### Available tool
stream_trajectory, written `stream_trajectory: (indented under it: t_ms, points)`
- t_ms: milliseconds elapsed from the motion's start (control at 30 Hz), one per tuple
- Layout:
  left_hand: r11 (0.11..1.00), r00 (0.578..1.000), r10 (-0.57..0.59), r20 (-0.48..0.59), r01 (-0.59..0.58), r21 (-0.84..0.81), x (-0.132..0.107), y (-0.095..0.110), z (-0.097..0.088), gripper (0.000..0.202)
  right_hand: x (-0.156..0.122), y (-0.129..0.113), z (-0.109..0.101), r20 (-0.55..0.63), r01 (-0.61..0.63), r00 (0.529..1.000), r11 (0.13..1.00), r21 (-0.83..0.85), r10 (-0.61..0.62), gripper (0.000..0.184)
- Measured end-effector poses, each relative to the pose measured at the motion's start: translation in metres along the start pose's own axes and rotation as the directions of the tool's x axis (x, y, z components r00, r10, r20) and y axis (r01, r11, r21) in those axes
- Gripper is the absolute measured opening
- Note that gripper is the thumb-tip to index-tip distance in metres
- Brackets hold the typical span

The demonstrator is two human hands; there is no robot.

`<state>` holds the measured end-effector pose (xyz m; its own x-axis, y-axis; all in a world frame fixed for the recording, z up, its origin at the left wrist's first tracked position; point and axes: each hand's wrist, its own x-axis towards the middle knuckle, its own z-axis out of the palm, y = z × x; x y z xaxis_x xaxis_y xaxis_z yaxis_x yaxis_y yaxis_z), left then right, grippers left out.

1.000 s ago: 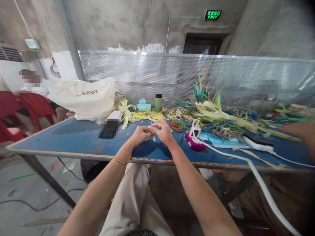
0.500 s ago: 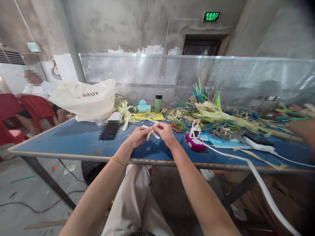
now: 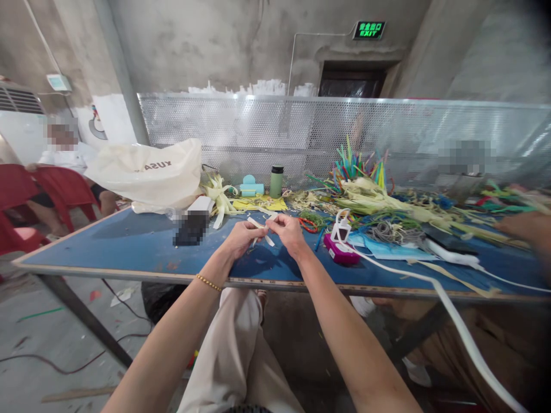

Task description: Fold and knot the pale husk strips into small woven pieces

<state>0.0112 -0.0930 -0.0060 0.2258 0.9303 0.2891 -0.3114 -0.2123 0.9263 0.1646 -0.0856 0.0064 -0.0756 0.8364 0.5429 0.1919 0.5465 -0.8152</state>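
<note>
Just above the near part of the blue table [image 3: 142, 241], my two hands meet with their fingertips almost touching. Pale, flat strips [image 3: 267, 238], which look like dried husk, stick out between them. My left hand [image 3: 241, 238] pinches the strips between thumb and forefinger. From the other side, my right hand [image 3: 287, 230] pinches them too, its other fingers curled in. How the strips cross or fold is partly hidden by the fingertips. A bundle of pale husk strips [image 3: 218, 195] lies beyond my left hand.
Behind stand a green bottle [image 3: 276, 181] and a cream bag [image 3: 150, 175]. A pile of husks [image 3: 370, 195], coloured stems and cords covers the right side. A magenta box [image 3: 341, 250] with a white cable [image 3: 408, 275] sits near my right hand. Another person's hand [image 3: 523, 226] is at far right.
The pale strips between my fingers have turned, and one end now points up to the left. Both hands stay nearly in place. The other person's hand has shifted slightly.
</note>
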Motion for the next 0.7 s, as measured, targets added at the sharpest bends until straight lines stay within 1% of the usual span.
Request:
stream_trajectory:
  t_ms: [267,333,400,467,533,600,700]
  points:
    - [1.000,0.999,-0.001,0.039,0.002,-0.023,0.001,-0.002,-0.002,0.024,0.002,0.005,0.001,-0.029,-0.001,1.000,1.000,0.004,0.001,0.033]
    - [0.999,0.999,-0.029,0.020,0.030,-0.043,0.001,-0.003,-0.003,0.025,0.003,0.006,0.001,-0.048,-0.018,0.999,1.000,0.002,0.018,0.033]
    - [0.996,0.997,-0.062,-0.035,0.060,-0.071,0.002,-0.003,-0.004,0.027,0.002,0.006,0.001,-0.049,-0.059,0.997,0.998,0.000,0.059,0.035]
    - [0.991,0.991,-0.087,-0.100,0.076,-0.108,0.003,-0.003,-0.007,0.029,0.001,0.005,0.001,0.008,-0.083,0.996,0.996,-0.043,0.083,0.038]
    - [0.987,0.985,-0.105,-0.134,0.086,-0.138,0.004,-0.002,-0.009,0.031,-0.001,0.004,0.002,0.110,-0.051,0.992,0.994,-0.099,0.062,0.036]
    - [0.982,0.984,-0.126,-0.123,0.107,-0.155,0.004,-0.001,-0.010,0.033,-0.003,0.003,0.002,0.180,-0.012,0.983,0.994,-0.105,0.030,0.030]
    - [0.977,0.983,-0.161,-0.085,0.147,-0.155,0.003,0.000,-0.010,0.036,-0.003,0.002,0.002,0.177,-0.010,0.984,0.996,-0.084,0.025,0.024]
